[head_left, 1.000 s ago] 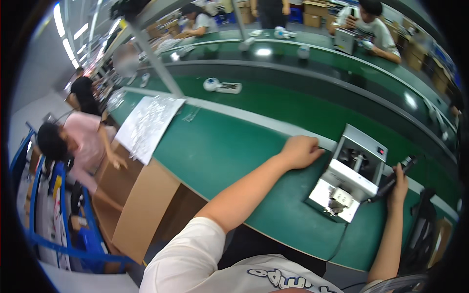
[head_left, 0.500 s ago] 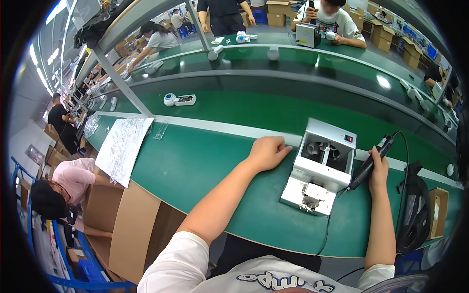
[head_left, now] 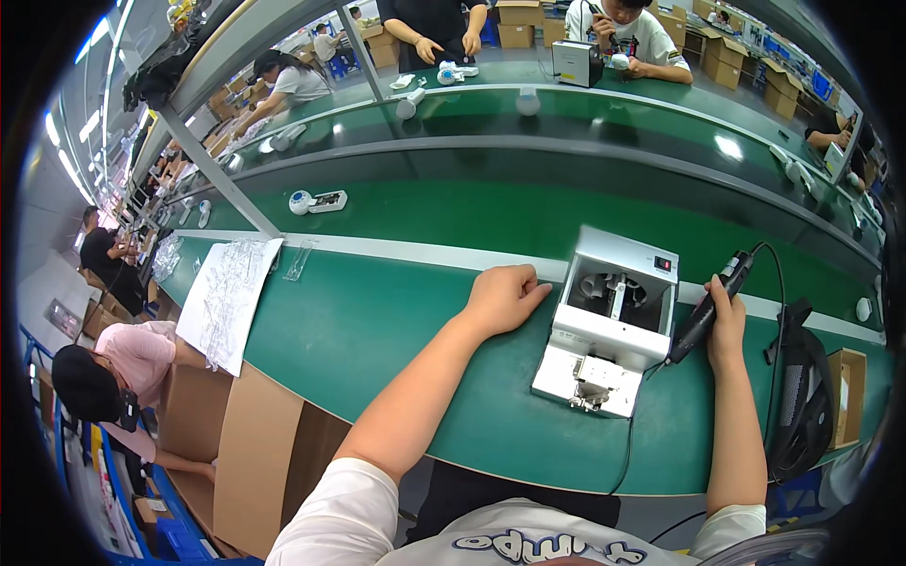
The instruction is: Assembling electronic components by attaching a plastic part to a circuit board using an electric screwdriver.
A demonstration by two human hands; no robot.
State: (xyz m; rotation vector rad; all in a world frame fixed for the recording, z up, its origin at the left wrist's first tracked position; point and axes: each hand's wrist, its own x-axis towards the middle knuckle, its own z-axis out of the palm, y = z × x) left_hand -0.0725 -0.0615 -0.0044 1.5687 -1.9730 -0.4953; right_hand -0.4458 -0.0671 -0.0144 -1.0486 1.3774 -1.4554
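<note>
My left hand (head_left: 503, 300) rests on the green workbench (head_left: 377, 311) by its pale edge strip, fingers curled and thumb out, with nothing visible in it. Just right of it stands a silver screw feeder (head_left: 618, 325), a box with an open drum bay, a red switch on top and a metal outlet at the near end. My right hand (head_left: 727, 325) is wrapped round a black electric screwdriver (head_left: 705, 319), held tilted along the feeder's right side. The screwdriver's tip points down toward the feeder's lower right. Its cord loops off from the upper end.
Beyond the bench, a white round-headed device (head_left: 319, 202) lies on the green conveyor. Small clear parts (head_left: 226, 302) cover a white sheet at left, beside a person bending over a cardboard carton (head_left: 260, 453). A black mesh bag (head_left: 802, 406) and an open box (head_left: 847, 401) are at right.
The view has shifted slightly, and the white device on the conveyor has moved a little left. Across the line, a standing person's hands have come down near a white device. My hands keep their poses.
</note>
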